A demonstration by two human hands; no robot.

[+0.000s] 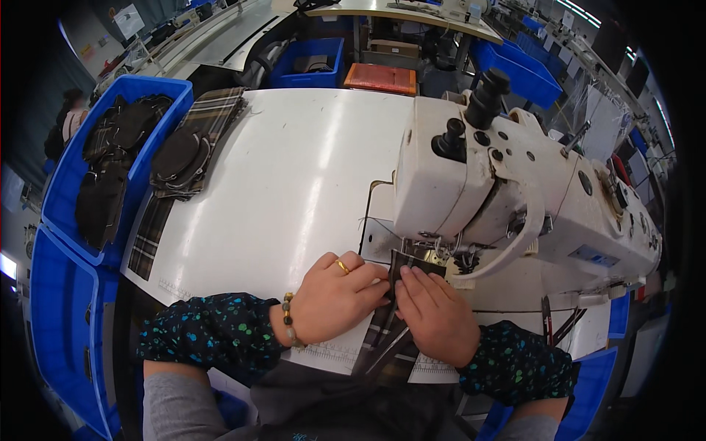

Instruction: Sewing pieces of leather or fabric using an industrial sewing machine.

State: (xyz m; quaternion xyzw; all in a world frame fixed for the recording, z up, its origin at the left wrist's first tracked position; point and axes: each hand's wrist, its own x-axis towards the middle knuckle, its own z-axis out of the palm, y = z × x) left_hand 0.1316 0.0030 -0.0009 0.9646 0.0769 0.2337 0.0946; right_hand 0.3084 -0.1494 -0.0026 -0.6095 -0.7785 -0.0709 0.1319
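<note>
A dark plaid fabric piece (384, 323) runs from the front table edge up to the needle area of a white sewing machine (435, 176). My left hand (334, 298), with a ring and a beaded bracelet, has its fingers bent and pinched at the fabric's left edge. My right hand (439, 314) lies with fingers stretched and close together on a dark fabric flap (419, 262) just before the presser foot. A thin pale strip or cord (387, 349) lies along the cloth between the hands. My fingertips partly hide the cloth's edges.
On the table's left lie folded plaid cloth (215, 110) and stacked dark pieces (180, 158). Beyond that edge stands a blue bin (158, 158) of dark pieces, with another blue bin (70, 323) nearer. Tweezers or scissors-like tools (548, 320) lie right of my right hand.
</note>
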